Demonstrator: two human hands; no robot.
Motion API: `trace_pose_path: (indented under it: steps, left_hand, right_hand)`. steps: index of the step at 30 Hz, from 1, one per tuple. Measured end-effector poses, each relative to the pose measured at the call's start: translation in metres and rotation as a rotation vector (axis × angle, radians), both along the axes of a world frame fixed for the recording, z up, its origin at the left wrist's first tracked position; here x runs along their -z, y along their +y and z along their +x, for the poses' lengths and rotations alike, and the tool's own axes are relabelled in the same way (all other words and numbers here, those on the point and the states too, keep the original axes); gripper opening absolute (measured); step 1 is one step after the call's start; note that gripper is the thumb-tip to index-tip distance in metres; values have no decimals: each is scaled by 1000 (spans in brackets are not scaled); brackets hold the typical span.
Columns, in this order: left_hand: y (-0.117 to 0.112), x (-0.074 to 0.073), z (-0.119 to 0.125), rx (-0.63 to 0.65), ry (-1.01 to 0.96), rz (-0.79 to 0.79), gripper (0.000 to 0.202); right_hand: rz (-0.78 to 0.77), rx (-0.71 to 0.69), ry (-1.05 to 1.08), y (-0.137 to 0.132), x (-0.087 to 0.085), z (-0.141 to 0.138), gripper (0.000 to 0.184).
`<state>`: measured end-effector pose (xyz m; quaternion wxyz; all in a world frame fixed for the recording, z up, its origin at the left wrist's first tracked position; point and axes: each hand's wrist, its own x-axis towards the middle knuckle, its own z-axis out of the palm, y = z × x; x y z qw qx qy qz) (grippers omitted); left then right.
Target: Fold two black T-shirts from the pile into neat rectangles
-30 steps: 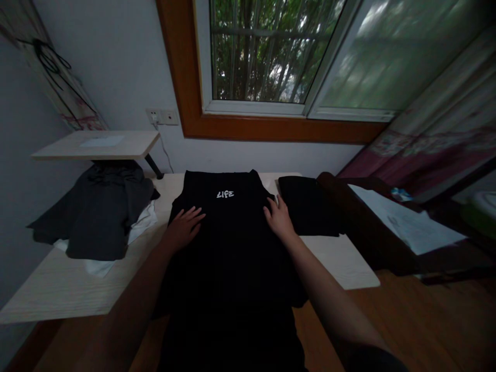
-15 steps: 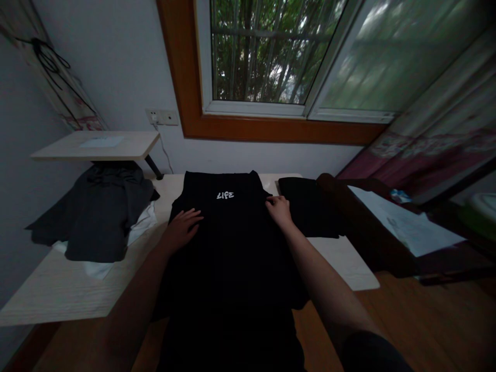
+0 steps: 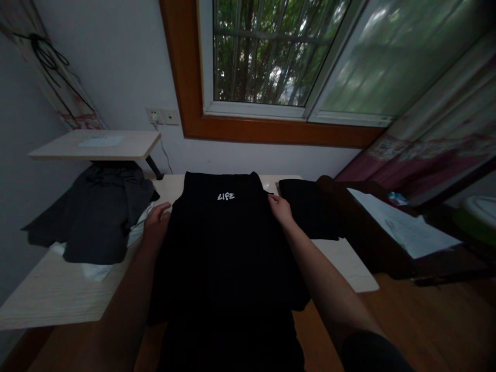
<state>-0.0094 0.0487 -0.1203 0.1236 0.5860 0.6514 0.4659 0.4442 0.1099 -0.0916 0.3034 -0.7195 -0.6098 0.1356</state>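
Note:
A black T-shirt (image 3: 227, 243) with white "LIFE" lettering lies flat on the pale wooden table (image 3: 62, 289) and hangs over its near edge. My left hand (image 3: 156, 225) rests at the shirt's left edge near the shoulder, fingers curled onto the cloth. At the right shoulder edge my right hand (image 3: 279, 208) pinches the fabric with closed fingers.
A heap of dark grey and white clothes (image 3: 96, 217) lies at the table's left. A folded black garment (image 3: 308, 206) sits at the right. A dark wooden bed frame (image 3: 364, 232) with a white paper (image 3: 403, 227) stands further right. A small raised shelf (image 3: 96, 144) is at back left.
My left hand slid from the shirt's chest out to its left edge. My right hand closed from flat to a pinch at the right shoulder edge.

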Motion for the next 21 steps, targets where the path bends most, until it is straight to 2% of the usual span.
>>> trace_pose_path:
  steps: [4, 7, 11, 14, 15, 17, 19, 21]
  left_hand:
    - [3, 4, 0, -22, -33, -14, 35]
    - [3, 3, 2, -27, -54, -32, 35]
    - [0, -2, 4, -45, -71, -63, 37]
    - [-2, -4, 5, -45, -68, -68, 38]
    - [-2, -4, 4, -44, -66, -66, 38]
    - [-2, -4, 4, -45, -66, -71, 38]
    - [-2, -3, 2, -48, -83, -77, 38]
    - [-1, -2, 2, -48, -104, -79, 38]
  right_hand:
    - [28, -23, -27, 6, -13, -16, 44]
    - [23, -92, -133, 15, -33, -44, 44]
    - [26, -194, -238, 30, -68, -109, 45]
    - [26, -348, -225, 35, -84, -171, 42]
    - [31, -416, -186, 34, -85, -191, 42]
    - [-9, -675, -61, 27, -81, -225, 51]
    - [-192, -944, 72, 17, -72, -246, 61]
    - [-305, -1036, 134, 10, -60, -250, 55]
